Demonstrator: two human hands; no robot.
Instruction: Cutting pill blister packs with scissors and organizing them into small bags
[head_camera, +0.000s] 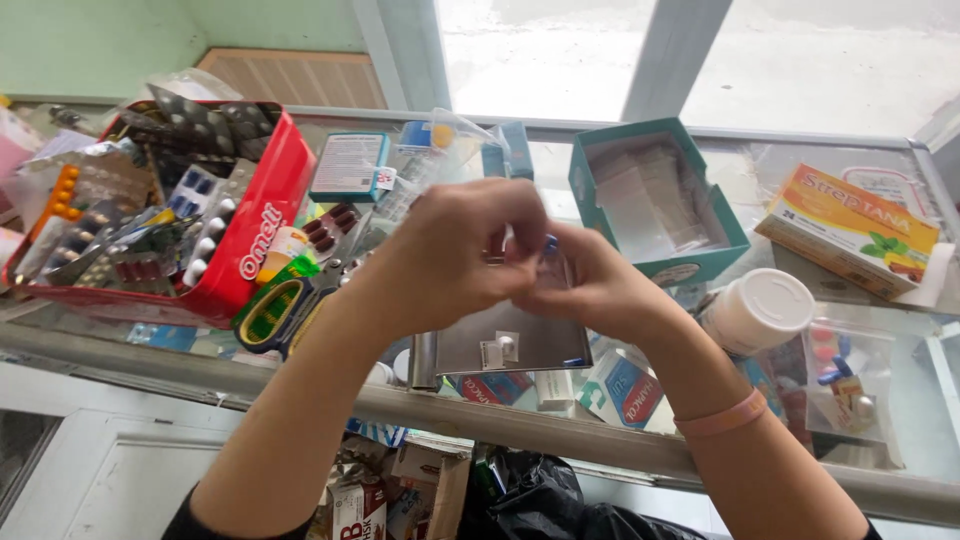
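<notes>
My left hand and my right hand meet over a glass counter, fingers pinched together on a small clear plastic bag with something blue at its top. What is inside the bag is hidden by my fingers. Directly below the hands lies a flat metal tray with a small white pill piece on it. A pink band sits on my right wrist.
A red tin full of pill blister packs stands at the left. A teal open box of small clear bags is behind the hands. A white-lidded bottle, an orange carton and bagged pills lie at the right.
</notes>
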